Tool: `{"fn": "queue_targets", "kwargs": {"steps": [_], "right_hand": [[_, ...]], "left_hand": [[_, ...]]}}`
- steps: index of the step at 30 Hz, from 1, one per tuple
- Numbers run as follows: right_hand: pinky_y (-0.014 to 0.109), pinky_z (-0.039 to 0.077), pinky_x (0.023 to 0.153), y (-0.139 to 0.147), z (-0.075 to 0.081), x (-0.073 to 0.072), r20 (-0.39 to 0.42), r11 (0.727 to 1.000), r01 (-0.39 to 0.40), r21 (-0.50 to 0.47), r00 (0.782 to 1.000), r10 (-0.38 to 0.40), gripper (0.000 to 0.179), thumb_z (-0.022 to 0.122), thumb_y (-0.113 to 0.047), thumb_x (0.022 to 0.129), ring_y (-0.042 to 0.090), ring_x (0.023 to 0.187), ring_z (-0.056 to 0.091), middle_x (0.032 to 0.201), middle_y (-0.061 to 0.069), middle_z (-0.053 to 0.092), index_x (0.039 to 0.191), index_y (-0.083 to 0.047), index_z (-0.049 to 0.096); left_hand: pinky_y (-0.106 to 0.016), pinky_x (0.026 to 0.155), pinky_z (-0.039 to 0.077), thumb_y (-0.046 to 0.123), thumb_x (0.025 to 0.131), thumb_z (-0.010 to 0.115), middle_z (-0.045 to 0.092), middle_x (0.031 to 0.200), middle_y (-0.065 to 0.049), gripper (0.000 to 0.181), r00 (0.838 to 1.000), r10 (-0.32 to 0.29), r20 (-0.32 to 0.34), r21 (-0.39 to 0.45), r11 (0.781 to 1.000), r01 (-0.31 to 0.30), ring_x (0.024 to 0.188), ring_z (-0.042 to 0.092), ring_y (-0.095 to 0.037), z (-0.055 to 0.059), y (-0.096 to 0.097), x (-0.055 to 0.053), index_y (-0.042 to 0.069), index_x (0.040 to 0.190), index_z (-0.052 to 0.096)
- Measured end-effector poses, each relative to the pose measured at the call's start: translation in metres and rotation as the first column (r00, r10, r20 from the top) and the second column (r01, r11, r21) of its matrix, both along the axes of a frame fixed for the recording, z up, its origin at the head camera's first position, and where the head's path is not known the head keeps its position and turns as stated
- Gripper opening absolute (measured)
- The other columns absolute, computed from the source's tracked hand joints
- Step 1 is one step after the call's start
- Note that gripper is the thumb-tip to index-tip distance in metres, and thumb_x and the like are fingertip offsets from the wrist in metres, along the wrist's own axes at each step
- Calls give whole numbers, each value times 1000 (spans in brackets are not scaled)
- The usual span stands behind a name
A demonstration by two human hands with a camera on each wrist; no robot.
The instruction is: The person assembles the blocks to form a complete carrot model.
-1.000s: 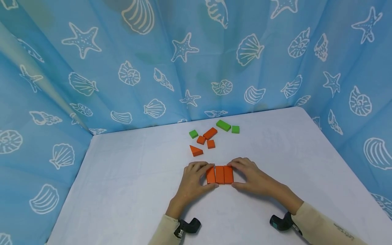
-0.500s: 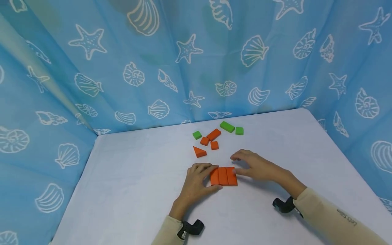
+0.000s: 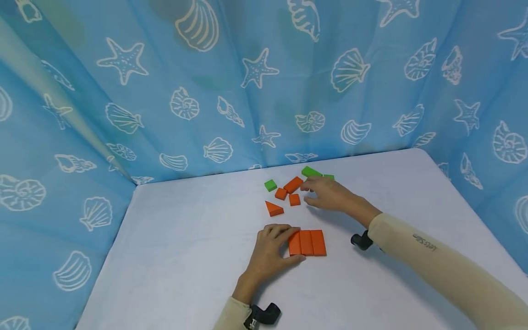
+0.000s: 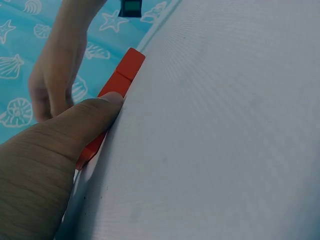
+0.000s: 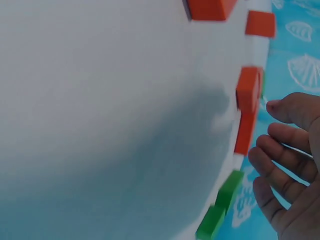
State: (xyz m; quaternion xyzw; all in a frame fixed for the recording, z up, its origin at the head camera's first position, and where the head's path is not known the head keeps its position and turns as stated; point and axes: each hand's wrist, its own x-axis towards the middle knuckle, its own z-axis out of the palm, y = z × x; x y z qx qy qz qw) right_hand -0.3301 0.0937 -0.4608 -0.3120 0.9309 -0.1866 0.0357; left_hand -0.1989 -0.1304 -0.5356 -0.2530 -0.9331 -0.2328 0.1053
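Three orange blocks (image 3: 307, 243) lie side by side in a row on the white table. My left hand (image 3: 267, 254) pinches the row's left block (image 3: 294, 244), thumb at its near end and index finger at its far end. In the left wrist view the thumb (image 4: 95, 117) presses along the side of the orange row (image 4: 129, 65). My right hand (image 3: 327, 195) hovers, fingers spread and holding nothing, just right of a small orange block (image 3: 294, 199) and a longer orange block (image 3: 293, 184). The right wrist view shows its fingers loosely bent (image 5: 285, 160).
Further back lie an orange triangle (image 3: 274, 209), another small orange block (image 3: 281, 194) and a small green block (image 3: 270, 185). A long green block (image 3: 310, 172) and a second small green one (image 3: 328, 177) sit behind the right hand. A blue shell-patterned curtain (image 3: 231, 91) borders the table.
My right hand has let go of the row's right side and moved away, up toward the loose blocks at the back. The left hand keeps its hold, and the row's gaps have closed.
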Motion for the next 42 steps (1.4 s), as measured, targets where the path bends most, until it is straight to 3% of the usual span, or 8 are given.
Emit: {"fn": "queue_targets", "kwargs": {"steps": [4, 8, 14, 21, 25, 33, 42], "right_hand": [[49, 49, 97, -10, -2, 0, -50, 997, -50, 60, 997, 53, 33, 71, -21, 90, 27, 110, 60, 117, 8, 65, 121, -8, 70], [49, 47, 98, -14, -6, 1, -96, 994, -50, 97, 994, 59, 29, 74, -18, 89, 24, 107, 60, 111, 4, 65, 116, -9, 71], [46, 47, 95, -9, -9, 8, -62, 997, -20, 71, 998, 24, 26, 76, -16, 85, 21, 97, 57, 104, 1, 64, 109, -9, 70], [38, 51, 83, 19, -12, 23, -26, 998, 21, 59, 999, -20, 26, 77, -17, 83, 18, 87, 54, 95, 0, 60, 107, -9, 70], [39, 53, 86, 37, -19, 40, -30, 998, 33, 61, 999, -31, 30, 78, -19, 83, 18, 90, 56, 99, 0, 62, 110, -9, 70], [41, 53, 85, 66, -29, 87, -41, 999, 41, 4, 998, -41, 29, 80, -20, 82, 15, 91, 57, 101, -4, 63, 108, -12, 69], [37, 53, 84, 69, -32, 131, -69, 999, -25, -24, 997, 24, 28, 81, -21, 82, 10, 91, 55, 102, -10, 62, 106, -17, 67]], "left_hand": [[-39, 99, 40, 60, 83, 72, 58, 130, 7, 65, 1000, -3, -25, 3, 1000, 3, 120, 46, -14, -1, 5, 3, 29, 139, 60], [-39, 99, 40, 60, 84, 72, 57, 131, 7, 65, 999, -3, -39, 8, 1000, 3, 120, 46, -14, 0, 9, 5, 29, 139, 60], [-38, 100, 40, 61, 84, 71, 57, 131, 7, 65, 999, 3, -35, -15, 1000, -3, 121, 45, -14, 1, 11, 7, 29, 139, 59], [-39, 101, 39, 60, 85, 70, 56, 133, 6, 64, 1000, 3, -14, -34, 999, -4, 121, 45, -16, 0, 11, 6, 29, 140, 58], [-40, 102, 38, 59, 86, 69, 56, 134, 5, 64, 1000, 7, 3, -46, 999, -7, 122, 45, -16, 1, 8, 6, 29, 140, 58], [-41, 105, 37, 59, 87, 69, 55, 136, 5, 64, 999, 13, 48, -66, 998, -10, 125, 43, -17, 5, 1, 4, 29, 142, 56], [-41, 105, 36, 60, 87, 67, 54, 137, 4, 65, 998, 15, 53, -62, 998, -12, 125, 43, -17, 5, 0, 2, 30, 143, 56]]}}
